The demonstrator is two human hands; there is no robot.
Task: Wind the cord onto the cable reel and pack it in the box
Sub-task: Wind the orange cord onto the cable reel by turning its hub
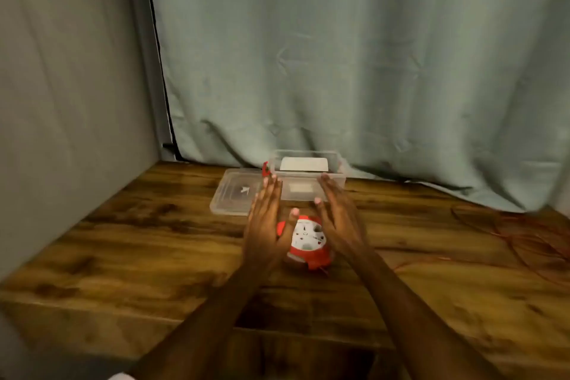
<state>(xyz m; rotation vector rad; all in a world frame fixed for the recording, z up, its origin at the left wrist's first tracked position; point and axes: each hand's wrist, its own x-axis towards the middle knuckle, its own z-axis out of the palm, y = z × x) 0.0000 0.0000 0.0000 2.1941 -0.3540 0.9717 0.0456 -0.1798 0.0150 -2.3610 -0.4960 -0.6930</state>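
1. Head view: left hand (263,219) held over the wooden table (129,256), fingers straight and together, gripping nothing, thumb reaching toward the reel.
2. Right hand (337,219) likewise flat and relaxed, fingers straight, holding nothing, thumb tip raised.
3. Cable reel (305,242) between the two palms, red with a white socket face turned upward, resting on the table; cannot tell whether either palm touches it.
4. Red cord (524,244) well off to the right of the right fingers, lying in loose loops on the table, blurred; a short stretch trailing from the near side of the reel.
5. Clear plastic box (308,185) just beyond the fingertips of both hands, open at the top, a white label on its far wall.
6. Clear lid (234,194) flat on the table, beyond and left of the left fingertips, touching the box's left side.
7. Small red piece (265,170) at the box's left end, too small to identify.
8. Grey-green curtain (370,55) hanging behind the box, its hem on the table.
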